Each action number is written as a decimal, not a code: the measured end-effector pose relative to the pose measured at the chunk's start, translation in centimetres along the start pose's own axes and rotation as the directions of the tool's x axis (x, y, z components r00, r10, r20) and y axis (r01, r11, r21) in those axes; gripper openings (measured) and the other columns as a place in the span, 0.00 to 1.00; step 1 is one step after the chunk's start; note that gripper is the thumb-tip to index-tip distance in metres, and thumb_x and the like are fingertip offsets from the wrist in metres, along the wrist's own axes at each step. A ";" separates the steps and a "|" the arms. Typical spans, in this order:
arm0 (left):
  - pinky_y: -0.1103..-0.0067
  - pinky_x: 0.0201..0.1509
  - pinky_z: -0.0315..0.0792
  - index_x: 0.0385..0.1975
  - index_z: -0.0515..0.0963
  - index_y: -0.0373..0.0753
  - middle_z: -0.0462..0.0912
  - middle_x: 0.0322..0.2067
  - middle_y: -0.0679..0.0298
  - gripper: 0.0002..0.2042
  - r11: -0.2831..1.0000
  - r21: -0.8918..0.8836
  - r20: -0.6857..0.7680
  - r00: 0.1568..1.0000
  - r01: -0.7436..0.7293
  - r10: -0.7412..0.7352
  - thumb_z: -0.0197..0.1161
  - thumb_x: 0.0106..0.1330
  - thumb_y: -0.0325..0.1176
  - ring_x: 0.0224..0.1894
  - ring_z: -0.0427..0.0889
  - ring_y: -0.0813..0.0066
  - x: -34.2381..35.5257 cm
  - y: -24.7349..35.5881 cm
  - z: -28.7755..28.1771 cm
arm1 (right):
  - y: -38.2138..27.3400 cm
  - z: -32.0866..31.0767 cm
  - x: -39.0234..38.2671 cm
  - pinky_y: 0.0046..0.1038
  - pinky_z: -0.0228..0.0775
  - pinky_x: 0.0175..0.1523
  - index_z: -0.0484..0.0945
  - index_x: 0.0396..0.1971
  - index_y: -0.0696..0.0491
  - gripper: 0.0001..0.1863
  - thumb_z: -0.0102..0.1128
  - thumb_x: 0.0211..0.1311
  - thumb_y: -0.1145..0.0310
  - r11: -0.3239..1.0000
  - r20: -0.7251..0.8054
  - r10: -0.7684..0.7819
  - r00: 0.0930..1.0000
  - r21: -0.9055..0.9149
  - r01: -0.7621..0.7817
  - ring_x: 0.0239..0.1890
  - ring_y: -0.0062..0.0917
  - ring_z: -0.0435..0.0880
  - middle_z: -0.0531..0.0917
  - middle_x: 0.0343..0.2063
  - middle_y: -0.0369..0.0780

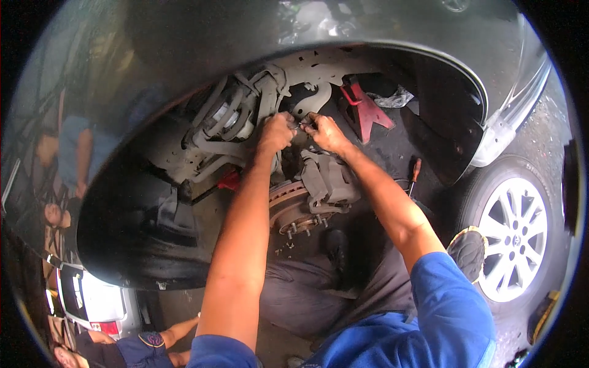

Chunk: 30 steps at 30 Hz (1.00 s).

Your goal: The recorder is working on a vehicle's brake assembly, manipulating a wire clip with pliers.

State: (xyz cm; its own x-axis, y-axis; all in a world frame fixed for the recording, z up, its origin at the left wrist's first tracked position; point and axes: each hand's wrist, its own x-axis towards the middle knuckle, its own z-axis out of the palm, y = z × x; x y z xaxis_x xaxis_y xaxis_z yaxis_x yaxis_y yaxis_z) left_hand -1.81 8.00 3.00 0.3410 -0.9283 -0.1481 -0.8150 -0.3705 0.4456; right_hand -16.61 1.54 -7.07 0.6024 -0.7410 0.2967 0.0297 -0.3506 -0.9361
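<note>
Inside the wheel arch of a dark car, my left hand [280,131] and my right hand [324,133] meet with fingers closed in a pinch. Between the fingertips is something small and dark, too small to name. Just below my hands are the brake caliper [331,181] and the rusty-edged brake disc [287,201], whose wheel studs [299,227] point toward me. A pale curved suspension arm [317,100] rises right behind my fingers. To the left of my left hand stands the coil spring [232,113].
A red jack stand [368,113] stands under the car at the right. An orange-handled screwdriver [416,169] is beside my right forearm. A removed wheel [514,239] lies at the right. The fender edge [429,50] arches overhead. Another person [132,349] is at lower left.
</note>
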 end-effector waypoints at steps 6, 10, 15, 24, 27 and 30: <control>0.62 0.52 0.79 0.54 0.79 0.33 0.84 0.46 0.45 0.29 0.942 0.327 -0.004 0.997 -0.074 0.079 0.78 0.52 0.36 0.48 0.85 0.49 -0.3 1.1 1.4 | 0.5 -0.2 -0.1 0.43 0.75 0.48 0.78 0.44 0.64 0.15 0.61 0.63 0.69 0.990 -0.078 -0.143 0.987 0.005 0.143 0.45 0.53 0.84 0.84 0.36 0.58; 0.65 0.54 0.77 0.42 0.84 0.32 0.86 0.41 0.46 0.16 0.934 0.352 -0.137 0.984 -0.062 0.117 0.73 0.56 0.33 0.46 0.86 0.52 0.1 0.9 2.0 | 0.6 0.0 -0.1 0.43 0.74 0.49 0.79 0.43 0.63 0.13 0.60 0.63 0.70 0.990 -0.066 -0.140 0.988 0.014 0.142 0.45 0.51 0.84 0.84 0.37 0.56; 0.64 0.52 0.78 0.39 0.84 0.32 0.86 0.38 0.45 0.13 0.928 0.356 -0.149 0.974 -0.109 0.172 0.71 0.57 0.31 0.45 0.86 0.50 0.7 0.2 1.8 | 0.8 0.6 0.3 0.39 0.74 0.49 0.80 0.41 0.62 0.12 0.62 0.63 0.69 0.982 -0.082 -0.108 0.991 0.149 0.119 0.42 0.42 0.87 0.86 0.36 0.53; 0.68 0.40 0.82 0.38 0.82 0.25 0.86 0.32 0.47 0.11 0.985 0.125 -0.085 0.988 -0.115 0.126 0.67 0.59 0.27 0.33 0.88 0.60 3.2 -2.3 2.1 | 2.8 1.9 1.9 0.33 0.74 0.45 0.82 0.40 0.61 0.12 0.65 0.63 0.68 0.962 -0.081 0.044 0.996 0.272 -0.021 0.36 0.30 0.84 0.86 0.32 0.48; 0.70 0.36 0.83 0.38 0.80 0.23 0.86 0.31 0.49 0.11 0.968 0.236 -0.008 0.996 -0.088 0.092 0.66 0.60 0.25 0.30 0.88 0.64 3.4 -2.3 1.9 | 2.8 2.2 1.9 0.31 0.74 0.43 0.83 0.39 0.61 0.10 0.66 0.62 0.71 0.938 -0.053 0.090 0.995 0.341 -0.066 0.35 0.26 0.83 0.87 0.31 0.44; 0.71 0.34 0.82 0.38 0.80 0.24 0.85 0.29 0.49 0.11 0.972 0.235 0.058 0.998 -0.011 -0.003 0.66 0.60 0.25 0.29 0.88 0.65 3.6 -2.1 1.9 | 2.5 2.1 1.6 0.29 0.74 0.37 0.82 0.39 0.61 0.08 0.65 0.63 0.73 0.916 -0.056 0.057 0.997 0.401 -0.030 0.29 0.24 0.81 0.86 0.29 0.41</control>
State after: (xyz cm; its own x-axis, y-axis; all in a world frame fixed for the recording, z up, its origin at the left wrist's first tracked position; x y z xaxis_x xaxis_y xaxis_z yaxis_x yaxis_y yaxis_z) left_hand 0.24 5.36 -0.10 0.3153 -0.9276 -0.2003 -0.9060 -0.3571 0.2272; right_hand -13.86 0.72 -9.32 0.5578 -0.7905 0.2528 0.3286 -0.0693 -0.9419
